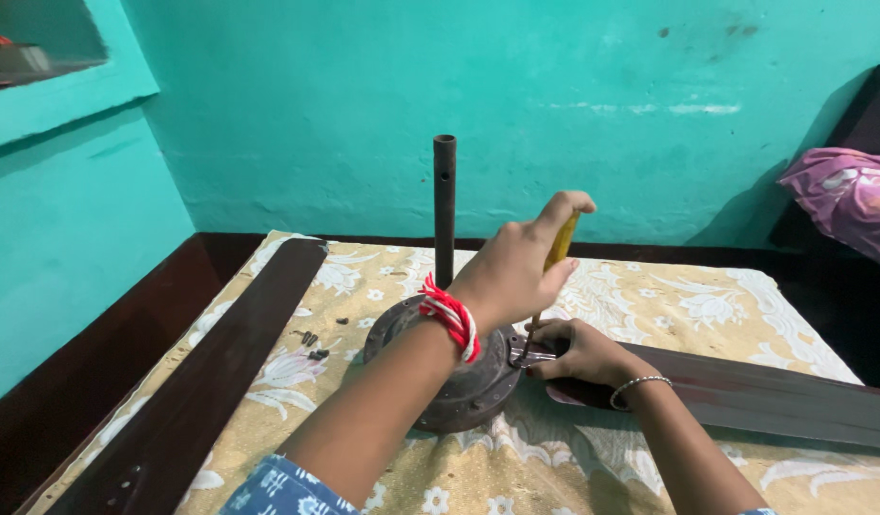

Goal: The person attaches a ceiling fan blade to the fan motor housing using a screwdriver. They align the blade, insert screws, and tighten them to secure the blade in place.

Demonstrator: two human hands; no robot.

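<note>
Two hands work at the fan motor (459, 381) on the bed: the left hand (516, 272) grips a yellow screwdriver (559, 250); the right hand (578, 351), fingers pressed together, holds a dark blade (764, 391) beside it.

Left forearm (383, 401) covers much of the fan motor (459, 381); near rim only partly seen. Screwdriver (554, 257) handle mostly inside left hand (511, 272), tip at bracket (528, 353) too small to tell if seated. Right hand (578, 353) hides blade root of right blade (774, 396), which is cut off at frame's right edge. Left blade (211, 381) runs off bottom edge. Screws (313, 345) on bed cloth (650, 296) too small to count. Pink bundle (845, 195) cut off right; shelf item (6, 52) top left cropped, unclear.
</note>
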